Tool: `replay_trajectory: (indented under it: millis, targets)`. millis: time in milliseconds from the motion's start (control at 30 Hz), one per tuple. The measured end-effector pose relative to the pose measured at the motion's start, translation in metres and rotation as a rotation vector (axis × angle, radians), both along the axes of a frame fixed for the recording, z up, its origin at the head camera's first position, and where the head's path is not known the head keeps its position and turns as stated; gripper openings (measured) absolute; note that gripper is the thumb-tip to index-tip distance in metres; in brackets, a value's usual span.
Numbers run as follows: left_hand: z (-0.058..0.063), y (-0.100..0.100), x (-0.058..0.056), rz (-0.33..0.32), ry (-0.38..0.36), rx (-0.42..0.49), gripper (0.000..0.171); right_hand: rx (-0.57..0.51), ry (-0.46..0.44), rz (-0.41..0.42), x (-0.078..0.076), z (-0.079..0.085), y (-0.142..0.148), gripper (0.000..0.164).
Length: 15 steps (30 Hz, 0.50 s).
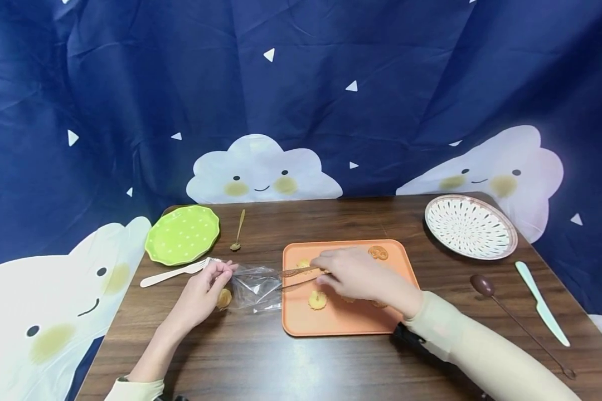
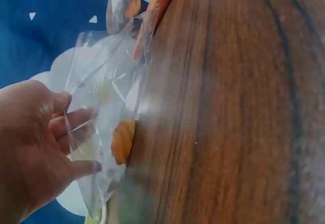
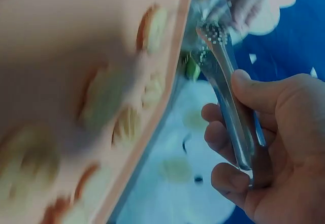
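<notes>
My left hand pinches the edge of a clear plastic bag, with some fingers seen through the plastic. A round golden cookie shows through the bag at its lower end. In my right hand I grip metal tongs, whose spread tips point left at the bag's right end. I see no cookie between the tips. Below the tongs lies an orange tray bearing several cookies, among them a yellow flower-shaped cookie and a pretzel-shaped cookie. My right hand hides part of the tray.
A green plate, a small gold spoon and a pale fork lie at the left. At the right are a patterned white plate, a long brown spoon and a mint-green knife. A blue curtain hangs behind the table.
</notes>
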<state>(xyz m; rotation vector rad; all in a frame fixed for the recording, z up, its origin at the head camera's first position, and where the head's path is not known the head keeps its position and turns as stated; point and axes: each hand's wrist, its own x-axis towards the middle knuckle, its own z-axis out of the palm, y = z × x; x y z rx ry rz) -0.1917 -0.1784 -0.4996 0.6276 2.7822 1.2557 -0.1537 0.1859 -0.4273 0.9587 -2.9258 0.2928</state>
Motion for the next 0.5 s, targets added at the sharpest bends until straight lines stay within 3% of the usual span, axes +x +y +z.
replay_trajectory:
  millis: [300, 500]
  targets:
    - [0.006, 0.000, 0.006, 0.021, -0.037, -0.014, 0.024, 0.028, 0.018, 0.107, -0.014, -0.021, -0.057, 0.018]
    - [0.003, -0.001, 0.007, 0.033, -0.040, 0.016, 0.021, 0.049, 0.010, 0.172, -0.021, -0.030, -0.083, 0.033]
